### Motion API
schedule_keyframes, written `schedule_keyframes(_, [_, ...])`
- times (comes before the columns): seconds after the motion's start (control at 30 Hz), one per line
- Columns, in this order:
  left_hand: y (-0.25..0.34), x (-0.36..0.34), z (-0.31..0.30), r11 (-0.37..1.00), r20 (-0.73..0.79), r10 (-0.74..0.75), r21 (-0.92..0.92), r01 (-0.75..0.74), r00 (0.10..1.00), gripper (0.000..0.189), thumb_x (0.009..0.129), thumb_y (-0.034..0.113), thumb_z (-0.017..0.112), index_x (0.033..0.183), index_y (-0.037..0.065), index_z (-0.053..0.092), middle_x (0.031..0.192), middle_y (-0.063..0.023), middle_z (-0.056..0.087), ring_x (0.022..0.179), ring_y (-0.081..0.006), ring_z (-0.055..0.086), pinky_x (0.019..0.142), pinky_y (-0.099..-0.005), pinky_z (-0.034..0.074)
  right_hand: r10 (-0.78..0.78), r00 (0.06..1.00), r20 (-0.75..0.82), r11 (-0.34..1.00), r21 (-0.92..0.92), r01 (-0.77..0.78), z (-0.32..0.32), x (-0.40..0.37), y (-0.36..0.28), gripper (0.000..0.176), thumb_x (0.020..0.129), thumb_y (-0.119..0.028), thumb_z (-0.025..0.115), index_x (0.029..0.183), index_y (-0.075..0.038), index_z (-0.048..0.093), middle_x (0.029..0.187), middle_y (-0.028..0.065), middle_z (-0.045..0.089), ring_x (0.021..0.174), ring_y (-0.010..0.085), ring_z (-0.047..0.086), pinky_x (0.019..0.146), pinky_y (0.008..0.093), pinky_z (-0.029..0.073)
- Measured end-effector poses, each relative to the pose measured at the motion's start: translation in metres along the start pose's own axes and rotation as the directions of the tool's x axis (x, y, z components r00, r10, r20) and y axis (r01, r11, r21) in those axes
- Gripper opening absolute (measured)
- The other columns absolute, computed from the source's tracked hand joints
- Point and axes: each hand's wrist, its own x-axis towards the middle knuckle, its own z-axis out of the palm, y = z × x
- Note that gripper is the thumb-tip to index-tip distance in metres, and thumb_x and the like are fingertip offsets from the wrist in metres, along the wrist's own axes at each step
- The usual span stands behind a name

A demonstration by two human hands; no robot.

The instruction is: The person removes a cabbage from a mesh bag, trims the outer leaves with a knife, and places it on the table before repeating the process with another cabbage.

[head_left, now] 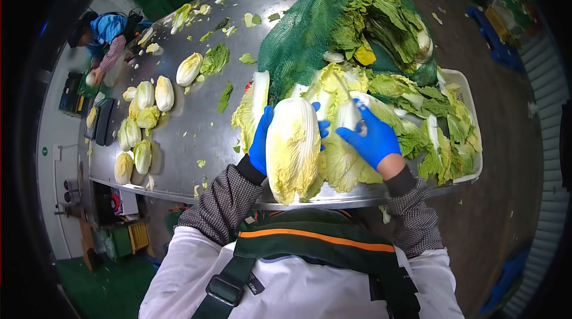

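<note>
My left hand (pixel 260 143), in a blue glove, grips a pale Chinese cabbage (pixel 292 149) upright near the table's front edge. Its fingertips show around the far side of the head. To the right, my right hand (pixel 374 139), also gloved in blue, is bent over loose cabbage leaves (pixel 345 161). Something pale and blurred lies between its thumb and fingers; I cannot make out what it is. Beyond both hands a green mesh sack (pixel 304 33) lies with its mouth open, and leafy untrimmed cabbage (pixel 384 21) shows inside it.
A white crate (pixel 471 110) full of leaves stands at the right. Several trimmed cabbages (pixel 145 93) sit on the left of the metal table (pixel 196 116), near a dark scale-like device (pixel 105 121). Leaf scraps lie scattered about. Another person (pixel 107 36) works at the far left.
</note>
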Motion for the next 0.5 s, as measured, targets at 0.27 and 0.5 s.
schedule_keyframes(0.27, [0.014,0.002,0.006,0.999,-0.156,0.028,0.03,-0.024,0.987,0.075,0.093,0.059,0.033,0.142,0.004,0.027,0.14,-0.0171,0.04,0.126,-0.0288,0.045,0.106,-0.0423,0.035,-0.006,0.956,0.294,0.624,0.748,-0.226,0.026,-0.003,-0.026,0.062,0.077,-0.035,0.076,0.125,-0.006,0.05,0.095,0.0029,0.056,0.07,0.012,0.056,0.056,0.0242,0.05])
schedule_keyframes(0.5, [0.019,-0.037,-0.014,0.939,-0.275,0.169,0.336,-0.07,0.946,0.055,0.093,0.032,0.054,0.136,0.002,0.037,0.131,-0.0127,0.05,0.114,-0.0223,0.055,0.096,-0.0365,0.046,-0.103,0.97,0.22,0.693,0.715,-0.089,0.058,0.003,-0.042,0.047,0.076,-0.021,0.074,0.116,-0.005,0.055,0.099,0.0039,0.058,0.087,0.0121,0.052,0.081,0.0275,0.045])
